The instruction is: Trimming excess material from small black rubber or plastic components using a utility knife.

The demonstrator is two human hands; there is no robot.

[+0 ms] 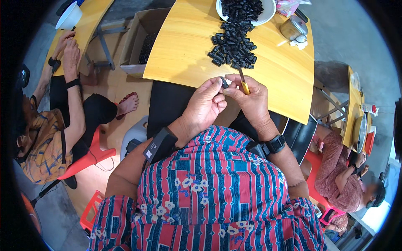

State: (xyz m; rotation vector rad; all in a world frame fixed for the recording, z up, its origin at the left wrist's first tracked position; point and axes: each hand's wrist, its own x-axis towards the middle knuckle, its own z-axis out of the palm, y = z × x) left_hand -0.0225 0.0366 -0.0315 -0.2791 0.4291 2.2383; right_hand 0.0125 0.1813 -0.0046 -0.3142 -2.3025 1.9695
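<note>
A small black plastic piece (225, 83) is pinched at the fingertips of my left hand (205, 103), just off the near edge of the table. My right hand (254, 100) grips a small knife (246, 88) with a yellow handle, its narrow blade pointing away from me. The right thumb and forefinger also reach close to the black piece; whether they touch it I cannot tell. Just beyond the blade, a heap of similar black pieces (234, 46) spreads over the yellow table (180, 50). It runs back to a white bowl (270, 12) full of more.
A lidded metal canister (292, 28) and crumpled tissue (299, 43) stand at the table's right. An open cardboard box (133, 46) sits on the floor to the left. People work at other tables on both sides, with red stools (94, 154) beneath them.
</note>
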